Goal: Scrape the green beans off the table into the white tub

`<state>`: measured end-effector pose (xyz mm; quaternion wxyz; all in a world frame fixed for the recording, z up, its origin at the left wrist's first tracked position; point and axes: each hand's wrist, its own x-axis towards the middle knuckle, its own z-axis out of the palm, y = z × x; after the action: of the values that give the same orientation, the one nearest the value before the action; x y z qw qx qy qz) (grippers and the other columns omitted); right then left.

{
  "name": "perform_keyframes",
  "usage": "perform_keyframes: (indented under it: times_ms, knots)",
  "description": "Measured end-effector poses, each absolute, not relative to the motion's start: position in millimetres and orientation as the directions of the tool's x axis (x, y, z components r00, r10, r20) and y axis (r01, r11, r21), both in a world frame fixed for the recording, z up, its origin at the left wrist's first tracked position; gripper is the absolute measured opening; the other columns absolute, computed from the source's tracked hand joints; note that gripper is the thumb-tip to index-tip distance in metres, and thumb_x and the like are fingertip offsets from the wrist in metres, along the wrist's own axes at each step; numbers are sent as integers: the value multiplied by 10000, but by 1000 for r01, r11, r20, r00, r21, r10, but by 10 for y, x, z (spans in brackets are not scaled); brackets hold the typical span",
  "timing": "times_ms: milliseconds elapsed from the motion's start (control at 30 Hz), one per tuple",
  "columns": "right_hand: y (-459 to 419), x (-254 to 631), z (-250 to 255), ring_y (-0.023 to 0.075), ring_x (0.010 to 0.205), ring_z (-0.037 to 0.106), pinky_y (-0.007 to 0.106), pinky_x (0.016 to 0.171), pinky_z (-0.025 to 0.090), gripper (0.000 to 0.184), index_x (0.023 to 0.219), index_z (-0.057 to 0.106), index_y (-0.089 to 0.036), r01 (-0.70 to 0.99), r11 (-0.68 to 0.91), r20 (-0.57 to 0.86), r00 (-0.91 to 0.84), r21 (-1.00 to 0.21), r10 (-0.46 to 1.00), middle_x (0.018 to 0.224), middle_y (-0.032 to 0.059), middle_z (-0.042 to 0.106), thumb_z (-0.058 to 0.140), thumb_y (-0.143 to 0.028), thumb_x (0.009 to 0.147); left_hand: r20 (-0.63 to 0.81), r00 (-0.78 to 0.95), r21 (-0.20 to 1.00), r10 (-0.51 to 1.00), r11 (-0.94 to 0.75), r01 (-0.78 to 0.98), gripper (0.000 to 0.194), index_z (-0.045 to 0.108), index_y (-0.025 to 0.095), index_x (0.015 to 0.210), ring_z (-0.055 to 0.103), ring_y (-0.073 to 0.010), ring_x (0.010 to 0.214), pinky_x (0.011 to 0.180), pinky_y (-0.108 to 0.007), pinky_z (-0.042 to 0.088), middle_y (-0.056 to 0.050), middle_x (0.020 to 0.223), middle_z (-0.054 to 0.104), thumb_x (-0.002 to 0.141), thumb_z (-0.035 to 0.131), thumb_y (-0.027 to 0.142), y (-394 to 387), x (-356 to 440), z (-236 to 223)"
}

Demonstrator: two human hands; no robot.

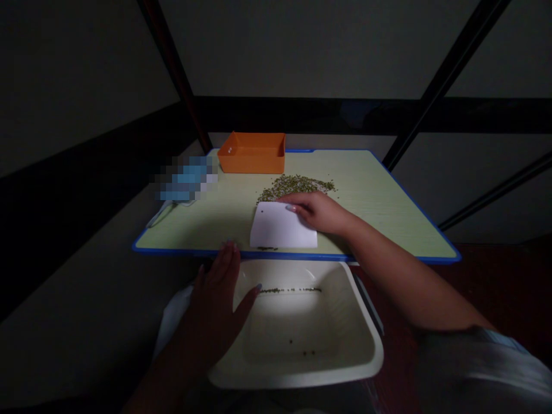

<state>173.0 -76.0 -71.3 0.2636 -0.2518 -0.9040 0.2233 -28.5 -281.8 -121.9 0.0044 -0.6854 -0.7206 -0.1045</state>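
My right hand (321,213) grips a white card (282,227) by its upper right part, thumb on top, the card lying low over the table near the front edge. Just beyond the card spreads a pile of small greenish-brown grains (297,185). A few grains also show at the card's near edge. My left hand (219,293) is open, fingers stretched toward the table edge and thumb apart, over the left side of a white basin (297,374). Inside the basin, a thin line of grains lies along the far side, with a few more near the front.
An orange open box (252,163) stands at the back left of the pale yellow table (375,210), which has a blue rim. Left of it lies a blurred-out blue item (187,178) with a white cord or strap. Dark bars and pale walls surround the table.
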Motion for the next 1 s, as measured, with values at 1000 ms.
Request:
perform_keyframes:
  times_ms: [1000]
  knots:
    - [-710, 1789, -681, 186, 1032, 616, 339, 905, 455, 319, 1153, 624, -162, 265, 752, 298, -800, -604, 521, 1144, 86, 684, 474, -123, 874, 116, -104, 158, 988, 85, 984, 598, 302, 178, 1446, 248, -231, 1452, 1142, -565, 282, -101, 1554, 294, 932, 166, 452, -2790, -263, -1158]
